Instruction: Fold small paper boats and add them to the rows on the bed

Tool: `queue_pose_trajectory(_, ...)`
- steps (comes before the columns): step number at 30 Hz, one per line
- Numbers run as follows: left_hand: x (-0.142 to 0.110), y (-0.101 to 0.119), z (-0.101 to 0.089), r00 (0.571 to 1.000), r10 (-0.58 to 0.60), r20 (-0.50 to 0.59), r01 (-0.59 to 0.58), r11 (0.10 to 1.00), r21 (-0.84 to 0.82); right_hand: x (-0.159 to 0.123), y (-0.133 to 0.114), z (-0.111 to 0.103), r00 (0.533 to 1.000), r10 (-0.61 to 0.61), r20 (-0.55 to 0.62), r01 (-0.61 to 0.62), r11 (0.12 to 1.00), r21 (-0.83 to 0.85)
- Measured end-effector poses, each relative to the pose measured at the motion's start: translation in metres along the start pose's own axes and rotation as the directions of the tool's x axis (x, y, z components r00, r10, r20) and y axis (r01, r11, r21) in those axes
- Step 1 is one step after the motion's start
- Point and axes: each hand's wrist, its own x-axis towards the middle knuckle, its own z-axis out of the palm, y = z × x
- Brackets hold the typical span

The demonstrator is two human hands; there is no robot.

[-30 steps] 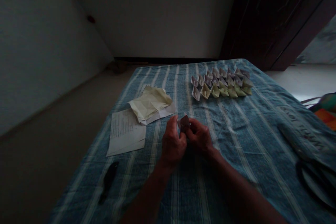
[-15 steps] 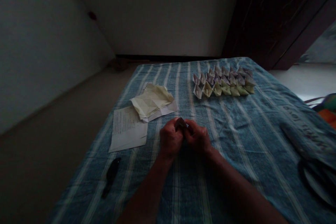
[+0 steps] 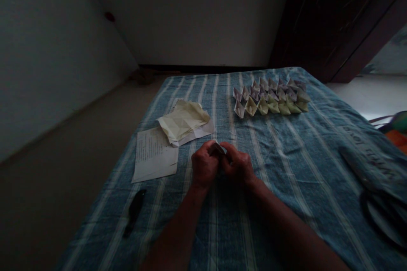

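Observation:
My left hand [image 3: 203,164] and my right hand [image 3: 237,163] meet over the middle of the table, both closed on a small folded piece of paper [image 3: 218,148]. Only its upper edge shows between the fingers; the rest is hidden by them. Beyond my right hand stand several folded paper boats [image 3: 262,107] in rows, whitish, purplish and yellow-green. Beyond my left hand lie creased yellowish paper sheets [image 3: 182,122], partly over a printed white sheet [image 3: 155,156].
A blue striped cloth [image 3: 286,169] covers the table. Black-handled scissors [image 3: 369,186] lie at the right. A small black folded knife or cutter [image 3: 135,211] lies at the left front. A wall [image 3: 197,25] rises beyond the far edge.
The folded paper has turned slightly between my fingers, showing a lighter face. Both hands stay together at nearly the same place; the things on the table have not moved.

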Motion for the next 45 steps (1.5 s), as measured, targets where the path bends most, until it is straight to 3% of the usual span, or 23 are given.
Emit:
queue_pose_trajectory(8,0.002,-0.004,0.0,1.0,0.006,0.015,-0.005,0.998,-0.063,0.001,0.005,-0.001,1.0,0.001,-0.003,-0.001,1.0,-0.02)
queue_pose_trajectory(12,0.006,-0.006,-0.003,0.996,-0.008,0.087,0.02,0.99,-0.137,0.001,0.009,-0.001,0.999,0.032,-0.014,-0.032,0.999,-0.006)
queue_pose_trajectory(23,0.012,-0.01,-0.007,0.986,-0.081,0.148,0.124,0.944,-0.305,0.009,0.007,-0.008,0.975,0.223,-0.004,-0.214,0.939,0.27)
queue_pose_trajectory(32,0.015,-0.012,-0.008,0.967,-0.113,0.228,0.2,0.891,-0.407,0.011,0.01,-0.01,0.966,0.255,0.027,-0.246,0.891,0.381)
queue_pose_trajectory(35,0.017,-0.013,-0.008,0.961,-0.144,0.236,0.233,0.882,-0.411,0.011,0.012,-0.013,0.978,0.207,0.039,-0.204,0.888,0.413)
queue_pose_trajectory(39,0.017,-0.01,-0.01,0.949,-0.234,0.214,0.306,0.848,-0.432,0.012,0.014,-0.019,0.997,0.049,0.055,-0.068,0.895,0.44)
queue_pose_trajectory(45,0.019,-0.01,-0.012,0.926,-0.301,0.227,0.376,0.778,-0.502,0.015,0.02,-0.027,0.992,-0.084,0.095,0.026,0.869,0.494)
